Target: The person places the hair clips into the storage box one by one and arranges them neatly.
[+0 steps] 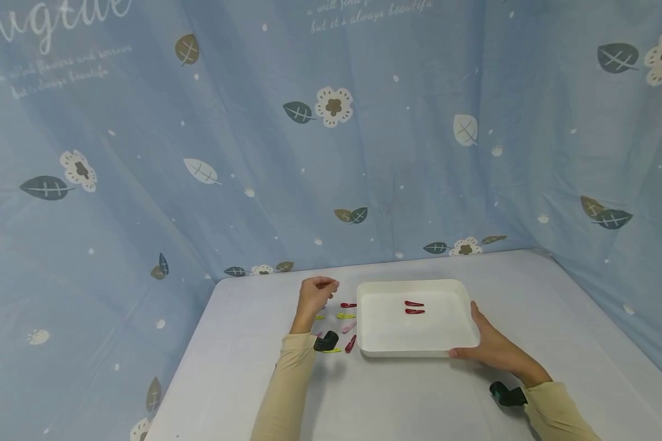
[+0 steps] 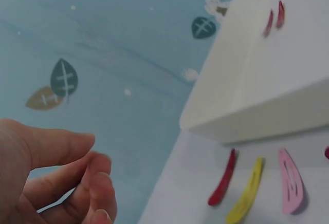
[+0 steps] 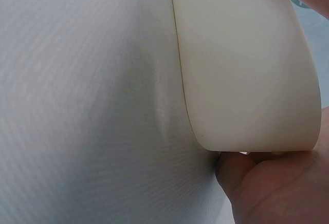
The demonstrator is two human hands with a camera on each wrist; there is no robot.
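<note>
A white rectangular tray (image 1: 419, 348) lies on the table with two dark red snap hair clips (image 1: 414, 311) inside. My right hand (image 1: 493, 346) grips its near right corner, thumb against the front wall and fingers along the right side. In the right wrist view the thumb (image 3: 247, 178) presses on the tray wall (image 3: 247, 80). Left of the tray, my left hand (image 1: 313, 297) hovers above the table, fingers loosely bent, with nothing visible between thumb and fingertips. Near it lie a red hair clip (image 2: 223, 178), a yellow hair clip (image 2: 247, 193) and a pink hair clip (image 2: 292, 183).
Another red clip (image 1: 350, 343) lies by the tray's near left corner, and a yellow clip (image 1: 332, 351) is partly hidden behind the left wrist's camera (image 1: 327, 341). A blue patterned curtain (image 1: 331, 165) hangs behind the white table (image 1: 226, 367) and along its sides.
</note>
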